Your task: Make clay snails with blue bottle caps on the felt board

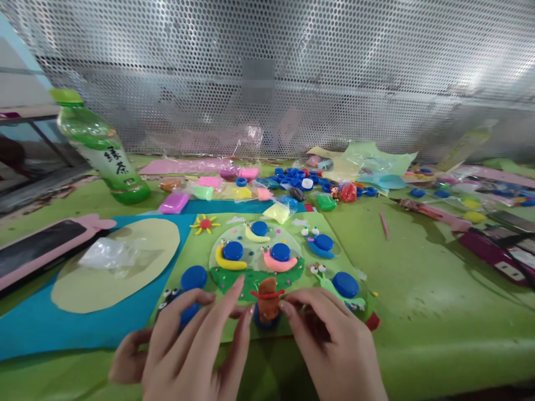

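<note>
Brown clay piece (268,312) w/ red band (266,294) is nr the bench's (426,317) front edge, mid, on green card's (194,250) near side. R hand (336,342): thumb & index together at band's end, can't tell if gripping. L hand (188,340) open, fingers spread, just beside. Bottle (119,167) nr back-L corner.

From here I see a brown clay piece (268,308) in the lower middle of the frame, stubby, round-topped and slightly uneven, with a thin red clay strip (267,294) crossing it and poking out both sides. A dark blue bottle cap (266,323) shows at its base, near the bottom edge of the light green sheet (190,250), which spreads flat across the frame's centre.
</note>
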The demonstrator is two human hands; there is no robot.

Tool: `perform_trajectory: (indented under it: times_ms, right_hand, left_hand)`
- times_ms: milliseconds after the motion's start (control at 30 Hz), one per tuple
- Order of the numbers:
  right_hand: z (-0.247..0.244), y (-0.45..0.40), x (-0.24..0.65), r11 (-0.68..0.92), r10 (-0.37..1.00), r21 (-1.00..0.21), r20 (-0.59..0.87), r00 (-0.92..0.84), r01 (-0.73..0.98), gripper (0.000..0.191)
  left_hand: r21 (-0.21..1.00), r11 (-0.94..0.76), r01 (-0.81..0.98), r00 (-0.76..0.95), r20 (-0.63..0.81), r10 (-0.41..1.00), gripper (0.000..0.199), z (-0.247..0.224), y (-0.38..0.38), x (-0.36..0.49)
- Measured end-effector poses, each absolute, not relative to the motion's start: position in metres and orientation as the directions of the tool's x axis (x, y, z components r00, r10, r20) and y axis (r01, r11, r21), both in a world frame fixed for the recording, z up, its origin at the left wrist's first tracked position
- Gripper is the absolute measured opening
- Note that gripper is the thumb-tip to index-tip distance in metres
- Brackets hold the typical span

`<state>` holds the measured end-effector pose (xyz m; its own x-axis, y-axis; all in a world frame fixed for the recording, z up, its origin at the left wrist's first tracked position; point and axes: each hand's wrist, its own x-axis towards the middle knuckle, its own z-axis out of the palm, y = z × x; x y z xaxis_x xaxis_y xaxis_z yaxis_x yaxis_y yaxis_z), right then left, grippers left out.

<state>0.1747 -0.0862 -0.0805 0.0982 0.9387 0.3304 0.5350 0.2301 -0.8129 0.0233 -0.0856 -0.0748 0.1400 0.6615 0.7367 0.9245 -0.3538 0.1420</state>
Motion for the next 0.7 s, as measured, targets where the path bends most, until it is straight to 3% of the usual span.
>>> perform_trajectory:
  times_ms: [100, 367, 700]
  right_hand:
    - [-0.079, -0.081, 0.176, 0.199, 0.961, -0.83, 0.269, 0.06, 0.522, 0.015]
    - [-0.076, -0.076, 0.18, 0.174, 0.978, -0.852, 0.21, 0.018, 0.493, 0.017]
    - [-0.076, -0.07, 0.181, 0.192, 0.972, -0.824, 0.233, 0.01, 0.533, 0.015]
  left_hand:
    - [0.165, -0.332, 0.929, 0.134, 0.686, 0.715, 0.035, -0.074, -0.076, 0.024]
    - [0.427, -0.361, 0.829, 0.189, 0.394, 0.899, 0.048, -0.065, -0.064, 0.021]
    - [0.498, -0.306, 0.812, 0.225, 0.216, 0.95, 0.047, -0.055, -0.059, 0.015]
